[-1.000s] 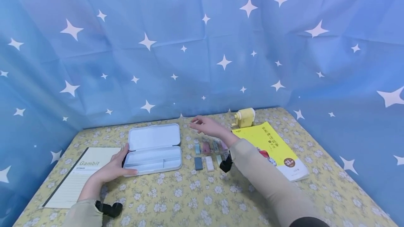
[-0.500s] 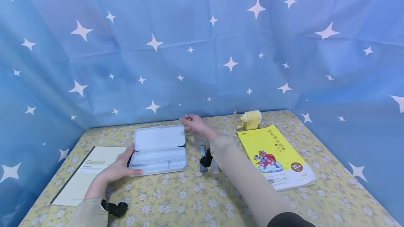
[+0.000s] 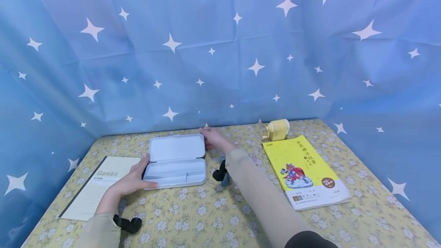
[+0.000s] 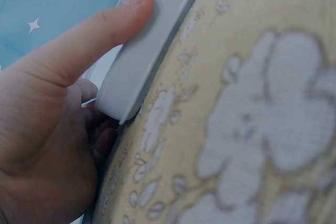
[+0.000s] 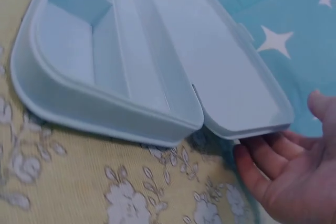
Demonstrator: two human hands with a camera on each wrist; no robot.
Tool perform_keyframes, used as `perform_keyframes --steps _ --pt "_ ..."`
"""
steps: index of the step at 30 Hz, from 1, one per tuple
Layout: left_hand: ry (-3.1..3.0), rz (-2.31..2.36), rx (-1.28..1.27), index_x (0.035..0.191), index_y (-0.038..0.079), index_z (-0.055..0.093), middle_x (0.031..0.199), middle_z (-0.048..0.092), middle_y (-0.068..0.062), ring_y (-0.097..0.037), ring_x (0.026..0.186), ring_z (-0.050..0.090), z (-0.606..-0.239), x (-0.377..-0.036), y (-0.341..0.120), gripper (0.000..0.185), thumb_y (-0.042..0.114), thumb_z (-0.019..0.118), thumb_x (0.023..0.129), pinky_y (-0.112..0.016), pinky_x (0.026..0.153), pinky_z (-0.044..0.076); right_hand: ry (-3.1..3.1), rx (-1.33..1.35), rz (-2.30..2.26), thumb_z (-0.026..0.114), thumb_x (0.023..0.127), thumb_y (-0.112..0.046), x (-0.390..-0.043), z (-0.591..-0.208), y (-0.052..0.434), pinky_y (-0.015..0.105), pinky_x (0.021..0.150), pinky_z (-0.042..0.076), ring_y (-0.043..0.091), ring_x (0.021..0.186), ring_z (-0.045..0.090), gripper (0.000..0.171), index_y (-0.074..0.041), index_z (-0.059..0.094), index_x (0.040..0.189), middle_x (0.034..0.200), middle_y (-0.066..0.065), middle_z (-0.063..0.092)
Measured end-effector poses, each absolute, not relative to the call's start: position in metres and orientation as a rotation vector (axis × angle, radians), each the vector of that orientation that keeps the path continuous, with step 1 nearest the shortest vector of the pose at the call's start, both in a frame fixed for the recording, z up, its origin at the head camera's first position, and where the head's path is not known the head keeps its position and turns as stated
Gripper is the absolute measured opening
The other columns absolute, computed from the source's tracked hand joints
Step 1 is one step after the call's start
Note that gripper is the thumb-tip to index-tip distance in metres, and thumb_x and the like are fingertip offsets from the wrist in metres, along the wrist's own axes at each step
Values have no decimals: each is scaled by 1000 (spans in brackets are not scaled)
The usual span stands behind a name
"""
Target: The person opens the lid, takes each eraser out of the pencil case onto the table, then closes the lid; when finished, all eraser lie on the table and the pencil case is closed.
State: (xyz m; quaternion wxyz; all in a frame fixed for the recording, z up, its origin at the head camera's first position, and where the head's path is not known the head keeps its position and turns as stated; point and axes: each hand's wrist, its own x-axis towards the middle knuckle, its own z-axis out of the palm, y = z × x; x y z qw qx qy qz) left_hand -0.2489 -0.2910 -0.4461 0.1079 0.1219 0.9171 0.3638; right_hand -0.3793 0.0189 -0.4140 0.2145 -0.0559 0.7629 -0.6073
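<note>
At frame centre, the left hand [image 3: 132, 181] gripped the open pencil case [image 3: 175, 160] by its left end; the right hand [image 3: 211, 137], fingers relaxed, reached under the lid's right edge.

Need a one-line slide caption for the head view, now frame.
Left hand grips the near-left corner of the open pencil case while the right hand reaches its lid's far-right corner, on a floral tablecloth.

The right hand [image 3: 212, 137] moves left from above the erasers to the far right corner of the open pencil case's lid [image 3: 173, 147].
</note>
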Motion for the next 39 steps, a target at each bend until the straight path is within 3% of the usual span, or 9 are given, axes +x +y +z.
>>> perform_keyframes --steps 5,8,10,12,17,26,34,39 --pt "2705 1070 365 154 2 -9 157 -5 -29 -53 139 -7 -446 -250 -292 121 38 80 79 -72 103 10 2002 -85 -1766 46 103 -38 -379 -418 14 43 94 47 32 119 54 66 -4 21 154 138 21 47" --pt "2705 1071 364 154 1 -8 157 -5 -29 -53 139 -7 -446 -250 -292 122 38 80 79 -72 103 10 1930 -64 -1808 47 103 -37 -378 -420 12 39 82 49 26 96 60 68 -3 18 154 113 16 58" --pt "2708 1065 359 154 2 -8 157 -4 -29 -52 139 -7 -446 -251 -292 122 38 81 78 -72 104 10 1899 -69 -1827 47 103 -38 -378 -421 11 37 73 47 21 80 56 64 -3 23 152 93 10 58" --pt "2708 1061 356 154 2 -8 157 -4 -29 -52 139 -6 -446 -251 -292 122 39 81 78 -72 104 10 1882 -66 -1843 46 104 -37 -380 -422 10 34 69 46 19 73 54 61 -1 27 150 84 7 56" --pt "2712 1055 362 154 2 -8 157 -4 -29 -53 139 -6 -444 -251 -291 123 39 81 78 -72 103 10 1902 -35 -1841 45 104 -35 -385 -424 8 34 73 47 19 81 57 59 1 30 149 95 10 60" --pt "2713 1037 356 154 2 -8 157 -5 -29 -53 139 -6 -443 -250 -291 123 40 80 78 -72 103 10 1946 -24 -1802 45 104 -35 -385 -423 8 34 73 46 20 82 57 55 0 38 146 98 10 61" --pt "2711 1028 350 154 2 -9 157 -4 -30 -53 140 -5 -440 -250 -290 124 41 80 78 -71 104 10 1950 -62 -1800 47 103 -36 -379 -416 12 35 71 44 18 68 49 57 -4 35 148 79 5 53" --pt "2704 1090 390 153 -1 -11 153 16 -32 -52 139 10 -442 -251 -292 125 37 82 78 -68 105 18 1895 -78 -1830 48 103 -38 -374 -412 15 38 73 39 19 61 35 64 -7 24 154 68 3 42"
